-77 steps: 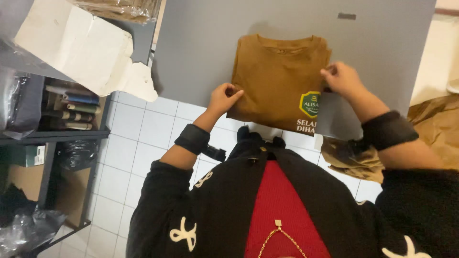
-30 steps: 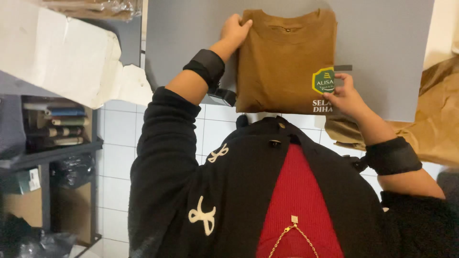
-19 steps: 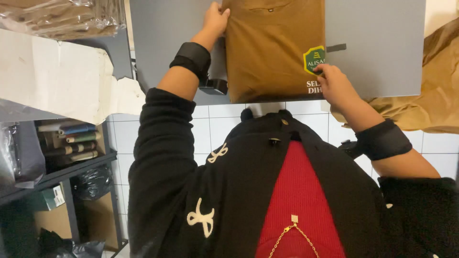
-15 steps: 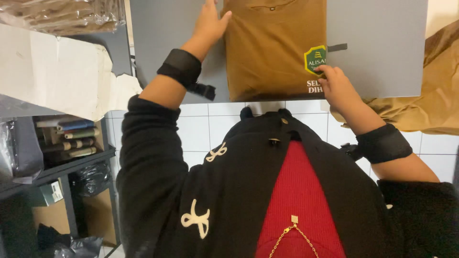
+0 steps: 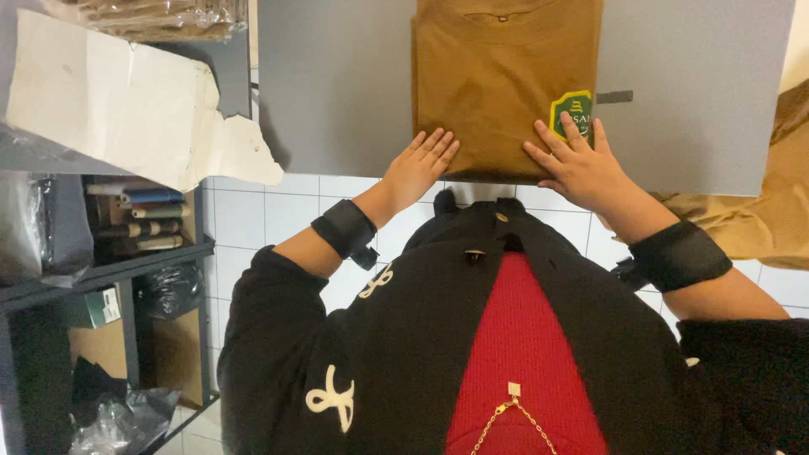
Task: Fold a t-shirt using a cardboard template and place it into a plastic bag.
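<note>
Grip: left hand and right hand lie flat, fingers spread, nothing clasped, on near edge of folded brown shirt | shirt on grey tabletop | torn cardboard left, brown cloth right, shelf below.

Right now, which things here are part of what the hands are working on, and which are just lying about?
In use:
- folded brown shirt, with a green badge
- left hand and right hand, both flat on its near edge
- grey table under it

Lying about:
- torn white cardboard
- crumpled brown paper
- shelf of books
- bagged items
</note>
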